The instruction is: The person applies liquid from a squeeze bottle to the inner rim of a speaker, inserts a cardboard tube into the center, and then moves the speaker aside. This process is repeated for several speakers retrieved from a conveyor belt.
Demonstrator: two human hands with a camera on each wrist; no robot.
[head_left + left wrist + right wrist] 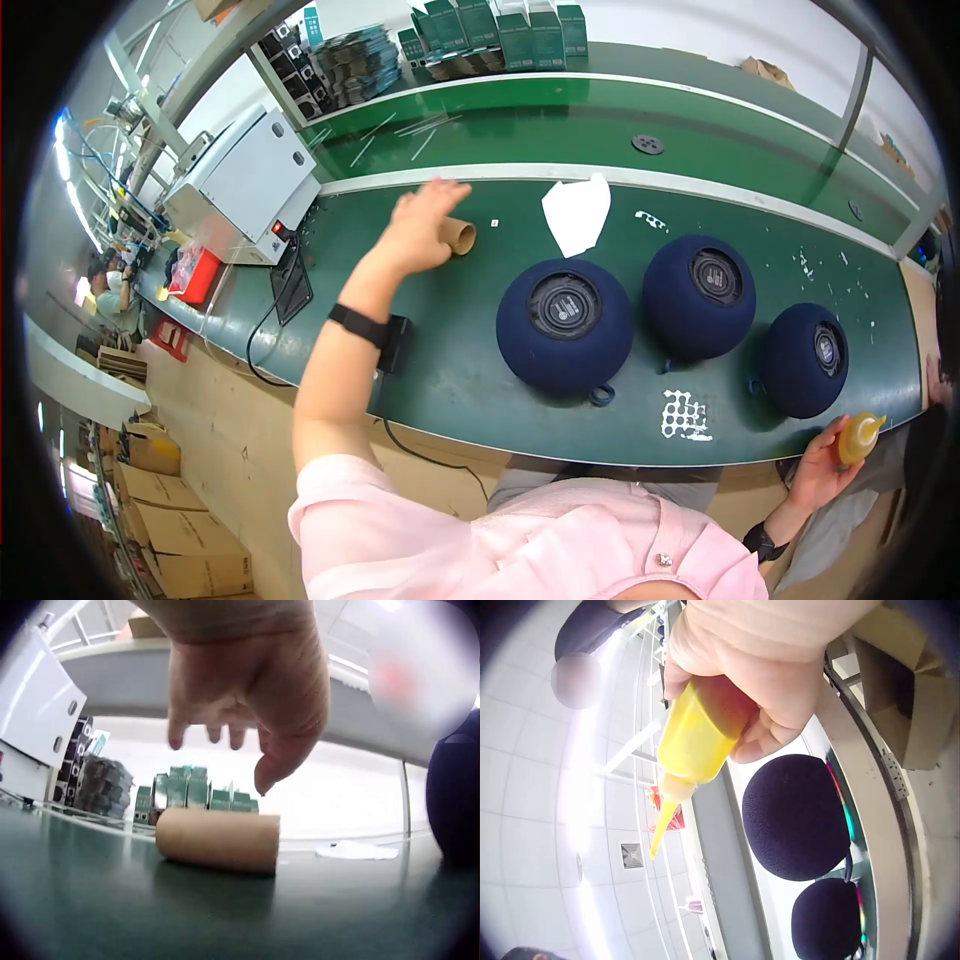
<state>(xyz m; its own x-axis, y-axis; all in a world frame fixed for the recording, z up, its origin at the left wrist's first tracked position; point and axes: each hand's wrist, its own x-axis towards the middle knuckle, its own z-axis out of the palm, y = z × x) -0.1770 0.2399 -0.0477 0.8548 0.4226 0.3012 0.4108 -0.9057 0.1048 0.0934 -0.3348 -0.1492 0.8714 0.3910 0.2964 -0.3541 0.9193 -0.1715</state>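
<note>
Beside table edge (560, 450), yellow bottle (858, 438)

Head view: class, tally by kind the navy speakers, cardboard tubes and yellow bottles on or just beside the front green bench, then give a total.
navy speakers: 3
cardboard tube: 1
yellow bottle: 1, held in the right hand at the bench edge
Total: 5

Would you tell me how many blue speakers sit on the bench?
3 speakers: the left one, the middle one, the right one near the bottle. None seems hidden.
</note>
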